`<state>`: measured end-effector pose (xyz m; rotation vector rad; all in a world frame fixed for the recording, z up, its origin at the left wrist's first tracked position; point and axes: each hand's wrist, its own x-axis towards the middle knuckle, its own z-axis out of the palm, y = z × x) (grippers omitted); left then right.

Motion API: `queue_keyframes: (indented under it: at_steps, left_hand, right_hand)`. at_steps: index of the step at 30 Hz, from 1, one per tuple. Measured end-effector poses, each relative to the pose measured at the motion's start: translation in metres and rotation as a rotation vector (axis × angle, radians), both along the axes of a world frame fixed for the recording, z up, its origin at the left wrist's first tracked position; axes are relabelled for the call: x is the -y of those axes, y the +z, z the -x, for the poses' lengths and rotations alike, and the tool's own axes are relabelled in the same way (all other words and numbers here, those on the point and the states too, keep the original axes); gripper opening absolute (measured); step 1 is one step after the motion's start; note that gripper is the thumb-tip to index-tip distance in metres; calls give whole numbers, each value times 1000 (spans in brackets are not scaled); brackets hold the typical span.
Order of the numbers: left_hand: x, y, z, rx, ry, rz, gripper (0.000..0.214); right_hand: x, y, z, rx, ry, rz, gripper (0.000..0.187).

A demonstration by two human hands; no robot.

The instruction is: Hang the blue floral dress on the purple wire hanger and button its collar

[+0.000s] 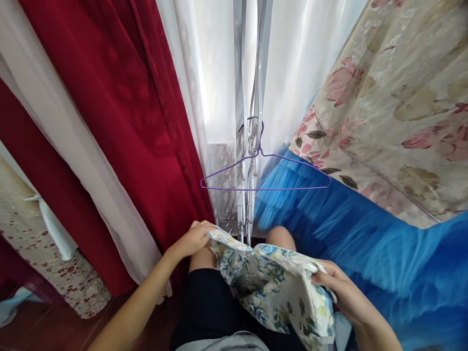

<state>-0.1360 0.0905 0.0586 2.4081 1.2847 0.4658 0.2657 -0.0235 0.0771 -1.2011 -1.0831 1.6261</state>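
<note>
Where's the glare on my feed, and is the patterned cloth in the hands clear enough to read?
Head view: glare nearly washes out parts of the white fabric near upper centre; head view: floral cloth has a legible print, though a small pixelated square sits by the bottom edge.

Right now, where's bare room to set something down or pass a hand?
Bare floor, lower left, between the red-flowered cloth and left forearm. A hand might pass between purple hanger and held floral garment; depth unclear. Crowded: right side, blue tulle below rose-print fabric.
</note>
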Motion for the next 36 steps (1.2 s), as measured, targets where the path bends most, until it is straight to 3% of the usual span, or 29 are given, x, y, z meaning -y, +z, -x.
queue_keyframes:
  at_steps: [2,6,10,12,15,17,22,27,31,33,36]
  left_hand:
    - [-11,14,18,111,54,12,41]
    - [-22,25,33,449,153,45,35]
    - [-35,20,28,636,217,-7,37]
    - [-47,21,26,703,256,-40,36]
    - [-65,36,26,759,330,-108,32]
    - [-74,52,25,764,356,-155,28]
    - [-69,99,-6,658,291,-250,26]
    - [-53,133,-67,288,208,-506,38]
    - [-52,146,-95,324,255,-536,29]
    - [-53,146,-96,400,242,-506,21]
    - [-54,142,-90,464,219,-467,19]
  right_hand:
    - [-10,-1,5,33,132,-87,26]
    - [-30,-1,16,158,197,-257,28]
    - [-49,18,29,347,134,-496,23]
    - [-61,35,34,452,77,-600,37]
    - [-87,59,39,600,18,-721,64]
    - [-108,68,40,693,-27,-771,69]
    - [-143,55,47,870,-103,-867,30]
    - [-134,35,61,815,-168,-899,40]
    - [-114,37,57,716,-153,-880,32]
    - [-102,37,47,592,-278,-866,40]
    - [-91,37,22,362,-595,-806,77]
